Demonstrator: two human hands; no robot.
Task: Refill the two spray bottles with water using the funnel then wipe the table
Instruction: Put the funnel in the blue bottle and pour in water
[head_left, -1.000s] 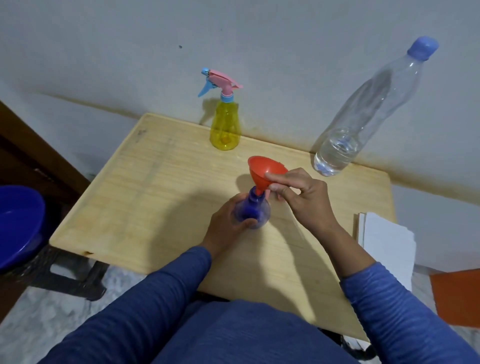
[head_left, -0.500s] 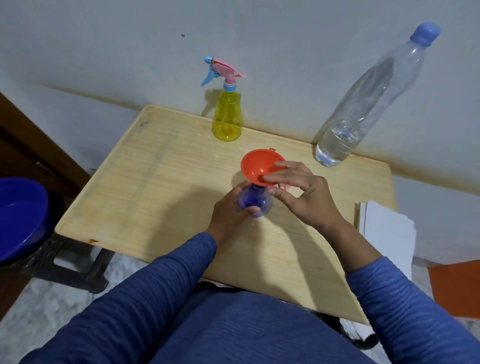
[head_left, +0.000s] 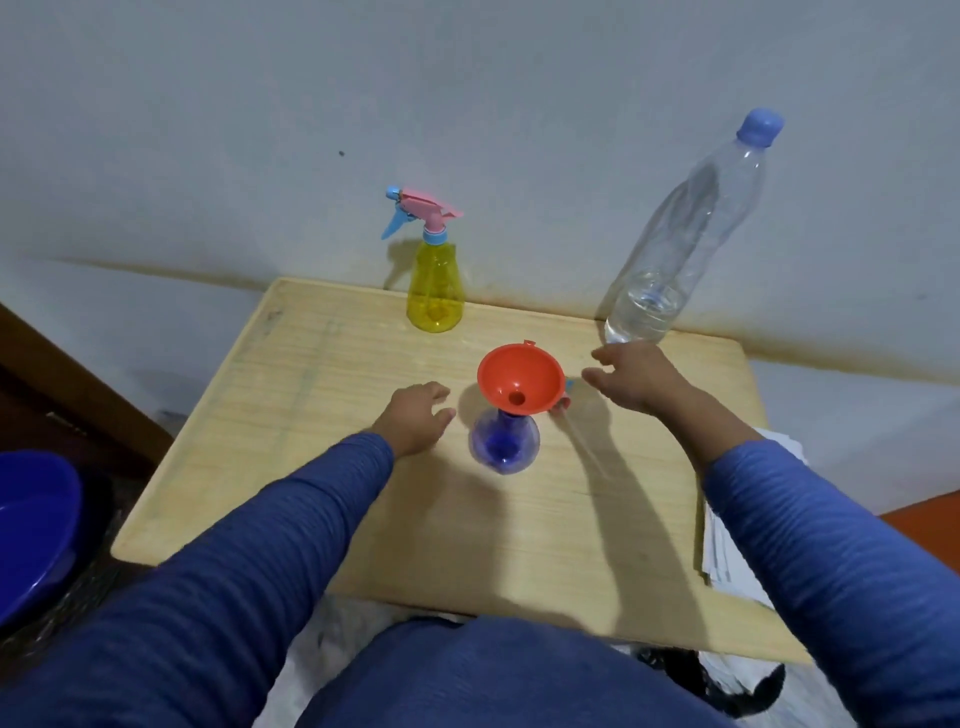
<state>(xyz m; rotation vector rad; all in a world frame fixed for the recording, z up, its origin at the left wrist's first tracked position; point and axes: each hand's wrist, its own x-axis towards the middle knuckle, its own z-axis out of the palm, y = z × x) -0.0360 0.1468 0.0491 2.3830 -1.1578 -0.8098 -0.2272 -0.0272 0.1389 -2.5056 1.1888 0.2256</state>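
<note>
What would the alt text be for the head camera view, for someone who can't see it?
An orange funnel sits in the neck of a blue spray bottle on a wooden table, with both hands open beside it: left hand, right hand. Behind stand a yellow spray bottle and a capped water bottle.

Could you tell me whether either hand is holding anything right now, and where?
Nothing is held: left hand and right hand are both open, beside the funnel.

yellow spray btl (head_left: 435, 291): no label or brand showing
blue spray btl (head_left: 504, 447): no print showing
water btl (head_left: 680, 244): clear, no label showing
funnel (head_left: 520, 378): no markings showing
paper stack (head_left: 727, 551): nothing reading as txt
</note>
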